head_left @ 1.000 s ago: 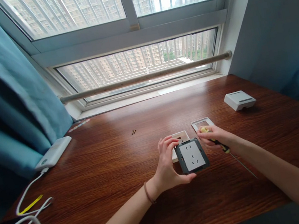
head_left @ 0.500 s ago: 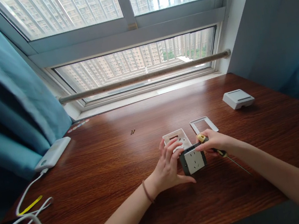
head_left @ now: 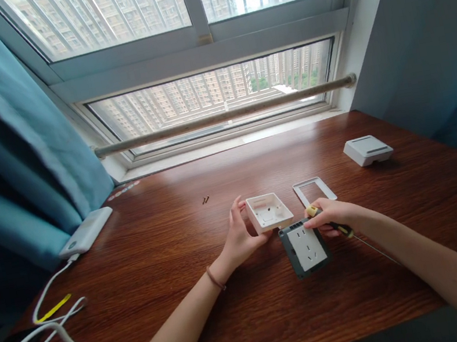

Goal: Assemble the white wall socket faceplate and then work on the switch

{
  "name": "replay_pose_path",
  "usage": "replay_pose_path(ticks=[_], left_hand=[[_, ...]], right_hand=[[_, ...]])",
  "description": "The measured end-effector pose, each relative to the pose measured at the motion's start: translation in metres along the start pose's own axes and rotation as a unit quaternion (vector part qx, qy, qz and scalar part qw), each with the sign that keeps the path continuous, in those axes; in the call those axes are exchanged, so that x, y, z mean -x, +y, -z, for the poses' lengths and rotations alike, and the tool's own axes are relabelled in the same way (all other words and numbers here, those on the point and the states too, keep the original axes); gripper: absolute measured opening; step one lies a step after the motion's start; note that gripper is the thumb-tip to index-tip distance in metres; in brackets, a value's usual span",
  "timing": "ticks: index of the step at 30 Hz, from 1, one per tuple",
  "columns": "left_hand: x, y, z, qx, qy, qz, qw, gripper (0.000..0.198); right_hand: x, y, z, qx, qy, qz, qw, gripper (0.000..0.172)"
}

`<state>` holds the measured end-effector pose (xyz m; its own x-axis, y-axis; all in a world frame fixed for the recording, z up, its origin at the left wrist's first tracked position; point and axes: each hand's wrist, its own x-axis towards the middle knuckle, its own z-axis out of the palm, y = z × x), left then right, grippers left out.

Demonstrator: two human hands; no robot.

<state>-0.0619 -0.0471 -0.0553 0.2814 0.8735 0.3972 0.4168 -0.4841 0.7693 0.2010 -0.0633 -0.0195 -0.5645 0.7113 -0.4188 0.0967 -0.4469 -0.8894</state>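
Socket module (head_left: 309, 248) has passed from left hand (head_left: 240, 238) to right hand (head_left: 339, 215) since the earlier frames. Right fingers pinch its upper edge and also grip the screwdriver (head_left: 345, 229). Left thumb and fingers now grasp the white box (head_left: 277, 224) between them. White frame (head_left: 327, 188): on the table, just beyond the right fingers.

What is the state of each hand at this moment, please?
Left hand: curved beside the white box; whether it grips cannot be told.
Right hand: closed, holding the socket panel and the screwdriver.
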Motion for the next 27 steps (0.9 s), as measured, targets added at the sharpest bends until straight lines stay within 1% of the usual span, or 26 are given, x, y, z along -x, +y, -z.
replay_pose_path(ticks=[3,6,8,10,14,18,20,23,27], left_hand=[[-0.006,0.007,0.009,0.073,0.077,-0.009,0.994,0.099],[-0.01,0.012,0.017,0.1,0.153,-0.029,0.983,0.101],[-0.01,0.013,0.02,0.105,0.184,-0.032,0.977,0.102],[-0.01,0.014,0.021,0.102,0.195,-0.03,0.975,0.098],[-0.007,0.015,0.018,0.062,0.189,-0.045,0.979,0.093],[-0.004,0.021,0.015,0.009,0.169,-0.095,0.981,0.093],[-0.001,0.026,0.014,-0.021,0.146,-0.121,0.982,0.091],[0.006,0.032,0.012,-0.094,0.101,-0.146,0.98,0.092],[0.013,0.036,0.01,-0.184,0.056,-0.209,0.959,0.095]], right_hand=[[-0.004,0.005,0.0,0.006,0.017,-0.007,1.0,0.035],[-0.009,0.009,0.003,0.014,0.028,-0.009,0.999,0.036],[-0.01,0.011,0.004,0.02,0.034,-0.012,0.999,0.037],[-0.011,0.012,0.004,0.025,0.039,-0.012,0.999,0.037],[-0.01,0.01,0.002,0.037,0.045,-0.009,0.998,0.039],[-0.011,0.01,0.0,0.05,0.064,-0.003,0.997,0.043],[-0.012,0.011,0.001,0.058,0.08,0.005,0.995,0.04],[-0.013,0.013,0.002,0.072,0.098,0.01,0.993,0.036],[-0.013,0.015,0.002,0.077,0.106,0.009,0.991,0.036]])
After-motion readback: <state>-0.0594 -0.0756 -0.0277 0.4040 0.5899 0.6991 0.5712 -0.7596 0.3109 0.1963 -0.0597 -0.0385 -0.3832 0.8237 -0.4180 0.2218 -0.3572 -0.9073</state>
